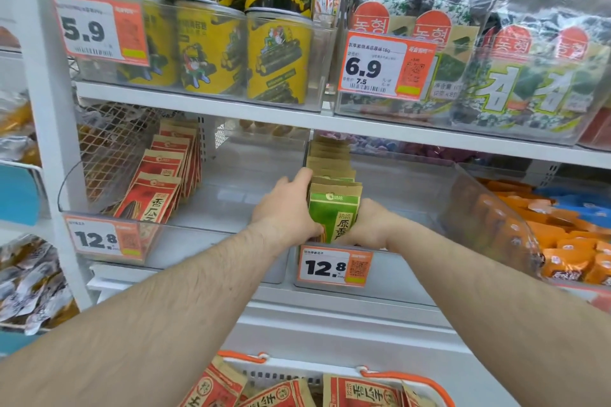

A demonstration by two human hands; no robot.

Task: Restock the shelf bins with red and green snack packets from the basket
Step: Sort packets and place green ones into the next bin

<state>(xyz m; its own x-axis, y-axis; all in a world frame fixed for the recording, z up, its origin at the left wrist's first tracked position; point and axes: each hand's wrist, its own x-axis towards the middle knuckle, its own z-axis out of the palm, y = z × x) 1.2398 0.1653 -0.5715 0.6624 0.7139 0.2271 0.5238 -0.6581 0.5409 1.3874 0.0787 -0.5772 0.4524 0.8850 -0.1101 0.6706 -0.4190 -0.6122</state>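
Note:
A row of green snack packets (333, 208) stands upright at the left side of the right clear shelf bin (469, 208). My left hand (287, 208) presses on the row's left side and my right hand (367, 225) on its right side, both gripping the front packets. Red snack packets (158, 188) lean in a row inside the left clear bin (99, 235). More red packets (360, 393) lie in the white basket (274, 373) with orange handles at the bottom edge.
Price tags reading 12.8 hang on both bin fronts (334, 266). Yellow cans (211, 49) and seaweed packs (515, 76) fill the shelf above. A bin of orange packets (562, 241) stands to the right. A white shelf post (43, 109) is at the left.

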